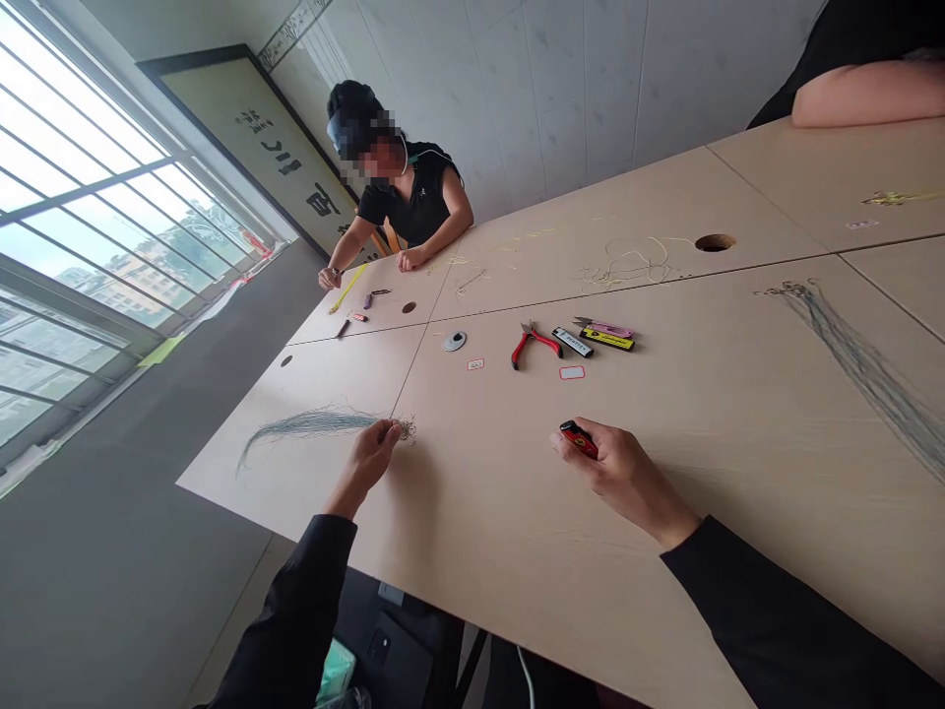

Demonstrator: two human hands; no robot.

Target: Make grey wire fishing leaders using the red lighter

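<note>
A bundle of thin grey-green threads [314,424] lies on the left part of the table, with small tangled dark ends at its right tip. My left hand [371,455] pinches at that tip, fingers closed; how many strands are between them I cannot tell. In the middle of the table, my right hand [627,475] is wrapped round a red and black lighter [580,439], held just over the tabletop. A second, similar bundle of threads [860,345] lies at the right, away from both hands.
Beyond my hands lie red-handled pliers [537,345], a white lighter [573,342], a yellow lighter [606,339], pink snips [609,327] and a round white disc [455,341]. Yellowish cords [627,266] lie farther back. One person [413,202] sits opposite; another's arm [863,94] rests at upper right.
</note>
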